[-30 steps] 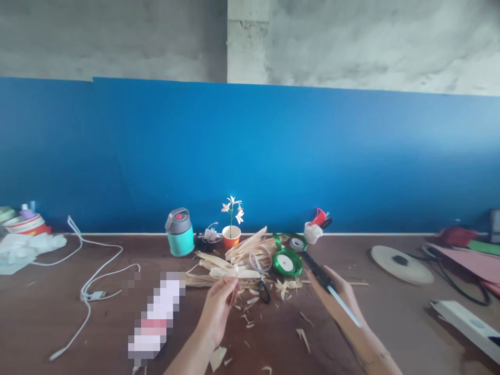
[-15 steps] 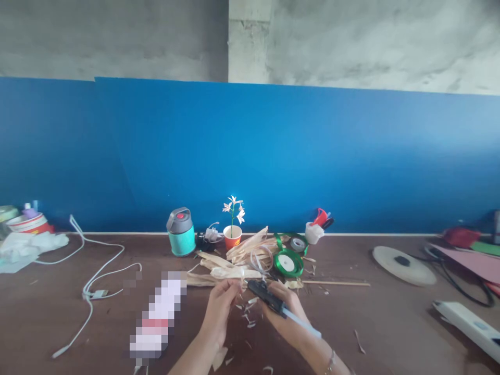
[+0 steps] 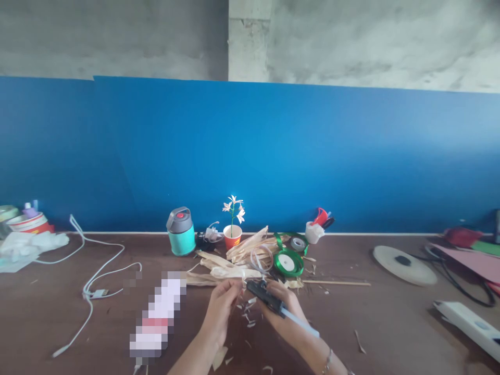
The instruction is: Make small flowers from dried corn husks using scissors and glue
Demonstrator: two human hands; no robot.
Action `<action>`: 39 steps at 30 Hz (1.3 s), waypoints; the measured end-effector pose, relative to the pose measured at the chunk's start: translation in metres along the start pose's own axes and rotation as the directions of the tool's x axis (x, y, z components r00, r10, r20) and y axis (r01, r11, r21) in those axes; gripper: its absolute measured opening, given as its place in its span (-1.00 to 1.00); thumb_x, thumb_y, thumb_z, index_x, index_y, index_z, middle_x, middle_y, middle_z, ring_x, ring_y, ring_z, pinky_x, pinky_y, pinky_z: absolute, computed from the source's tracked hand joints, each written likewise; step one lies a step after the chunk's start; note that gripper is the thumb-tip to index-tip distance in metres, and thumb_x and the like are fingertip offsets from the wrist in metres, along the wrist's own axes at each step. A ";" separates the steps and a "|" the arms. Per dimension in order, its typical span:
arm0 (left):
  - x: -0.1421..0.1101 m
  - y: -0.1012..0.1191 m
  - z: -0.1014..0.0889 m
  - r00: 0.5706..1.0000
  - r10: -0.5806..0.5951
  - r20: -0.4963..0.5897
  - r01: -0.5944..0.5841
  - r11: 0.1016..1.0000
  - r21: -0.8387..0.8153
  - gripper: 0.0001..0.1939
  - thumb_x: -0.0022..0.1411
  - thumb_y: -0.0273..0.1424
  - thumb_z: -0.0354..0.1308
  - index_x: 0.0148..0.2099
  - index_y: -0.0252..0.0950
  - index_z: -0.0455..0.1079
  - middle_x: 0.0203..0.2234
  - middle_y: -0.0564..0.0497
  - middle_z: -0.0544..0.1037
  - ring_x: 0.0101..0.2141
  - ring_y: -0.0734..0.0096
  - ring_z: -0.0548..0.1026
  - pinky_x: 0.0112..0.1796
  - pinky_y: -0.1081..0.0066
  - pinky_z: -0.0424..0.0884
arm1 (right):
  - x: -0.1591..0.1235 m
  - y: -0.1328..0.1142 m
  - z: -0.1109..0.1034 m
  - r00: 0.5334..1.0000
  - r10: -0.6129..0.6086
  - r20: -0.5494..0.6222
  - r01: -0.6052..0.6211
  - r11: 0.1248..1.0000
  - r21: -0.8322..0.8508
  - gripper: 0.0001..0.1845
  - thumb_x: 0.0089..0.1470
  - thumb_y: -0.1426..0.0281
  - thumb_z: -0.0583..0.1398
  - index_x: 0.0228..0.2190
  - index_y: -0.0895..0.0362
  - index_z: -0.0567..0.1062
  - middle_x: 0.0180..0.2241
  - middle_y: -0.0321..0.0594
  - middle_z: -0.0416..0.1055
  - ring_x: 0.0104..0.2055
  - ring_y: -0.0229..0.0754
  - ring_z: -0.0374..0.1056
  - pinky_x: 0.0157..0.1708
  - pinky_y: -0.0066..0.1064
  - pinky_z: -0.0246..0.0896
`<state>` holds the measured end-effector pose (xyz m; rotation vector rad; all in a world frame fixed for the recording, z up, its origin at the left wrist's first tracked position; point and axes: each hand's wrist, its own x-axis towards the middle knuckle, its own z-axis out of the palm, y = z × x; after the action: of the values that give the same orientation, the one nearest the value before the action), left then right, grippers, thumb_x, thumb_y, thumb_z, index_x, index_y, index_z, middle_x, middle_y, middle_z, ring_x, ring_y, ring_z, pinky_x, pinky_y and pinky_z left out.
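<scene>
My left hand (image 3: 221, 312) pinches a pale bundle of dried corn husk (image 3: 234, 273) at its near edge. My right hand (image 3: 279, 307) grips a black hot glue gun (image 3: 262, 294), with a white glue stick (image 3: 300, 322) running back from it past my wrist. The gun's nose points left, close to my left fingers and the husk. Torn husk scraps (image 3: 248, 315) lie on the brown tabletop (image 3: 336, 323) beneath both hands. Any scissors among the husks are hidden from view.
Behind the husks stand a green ribbon spool (image 3: 287, 263), a paper cup (image 3: 232, 237) holding a pale flower (image 3: 234, 211), and a teal flask (image 3: 180, 232). A white cable (image 3: 94, 281) lies left, a pixelated object (image 3: 158, 315) near it, and a white disc (image 3: 404, 265) right.
My right hand has swung left with the glue gun, from beside the ribbon spool to close by my left hand. The scissors seen earlier on the table are now out of sight.
</scene>
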<state>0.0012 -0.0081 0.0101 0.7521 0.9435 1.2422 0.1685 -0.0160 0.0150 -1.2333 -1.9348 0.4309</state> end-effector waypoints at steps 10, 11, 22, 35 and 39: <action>-0.001 0.002 0.001 1.000 -0.001 -0.022 0.001 1.000 -0.021 -0.69 -0.12 -0.21 0.35 -0.60 -0.35 0.40 -0.71 0.13 0.35 -0.63 0.58 0.20 -0.54 0.54 0.08 | -0.002 0.005 0.001 1.000 0.022 0.012 -0.022 1.000 -0.012 -0.86 -0.02 0.41 0.18 -0.58 0.13 0.42 -0.50 -0.22 0.38 -0.42 -0.19 0.33 -0.43 -0.46 0.19; -0.001 0.001 0.000 1.000 -0.003 -0.013 0.003 1.000 -0.022 -0.69 -0.11 -0.21 0.34 -0.59 -0.35 0.40 -0.72 0.13 0.35 -0.63 0.58 0.20 -0.54 0.53 0.09 | -0.002 0.005 0.001 1.000 0.021 0.008 -0.021 1.000 -0.007 -0.86 -0.02 0.41 0.18 -0.58 0.13 0.43 -0.49 -0.22 0.38 -0.42 -0.19 0.33 -0.42 -0.46 0.20; -0.001 0.002 0.001 1.000 -0.014 0.008 0.014 1.000 -0.013 -0.66 -0.11 -0.17 0.34 -0.60 -0.34 0.38 -0.72 0.13 0.34 -0.63 0.57 0.20 -0.53 0.52 0.09 | -0.004 0.008 0.001 0.999 0.048 0.006 -0.048 0.999 0.003 -0.85 -0.02 0.36 0.20 -0.56 0.13 0.47 -0.48 -0.21 0.42 -0.41 -0.19 0.34 -0.41 -0.45 0.22; 0.001 0.001 -0.001 1.000 -0.001 0.000 0.001 1.000 0.024 -0.66 -0.10 -0.19 0.33 -0.61 -0.33 0.36 -0.72 0.14 0.30 -0.62 0.57 0.17 -0.52 0.52 0.05 | -0.003 0.004 -0.002 0.998 0.067 0.019 -0.067 0.998 0.015 -0.85 -0.02 0.34 0.22 -0.54 0.13 0.50 -0.45 -0.19 0.45 -0.38 -0.15 0.37 -0.36 -0.42 0.26; 0.001 0.000 -0.002 1.000 0.016 0.003 -0.016 0.999 0.028 -0.66 -0.08 -0.19 0.32 -0.61 -0.33 0.35 -0.72 0.14 0.30 -0.61 0.56 0.17 -0.51 0.51 0.06 | -0.003 0.004 -0.002 0.998 0.068 0.018 -0.068 0.997 0.020 -0.86 -0.03 0.34 0.22 -0.55 0.12 0.50 -0.45 -0.19 0.45 -0.37 -0.15 0.37 -0.36 -0.43 0.26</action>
<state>-0.0004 -0.0073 0.0090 0.7841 0.9556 1.2437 0.1732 -0.0168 0.0118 -1.2892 -1.9027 0.4967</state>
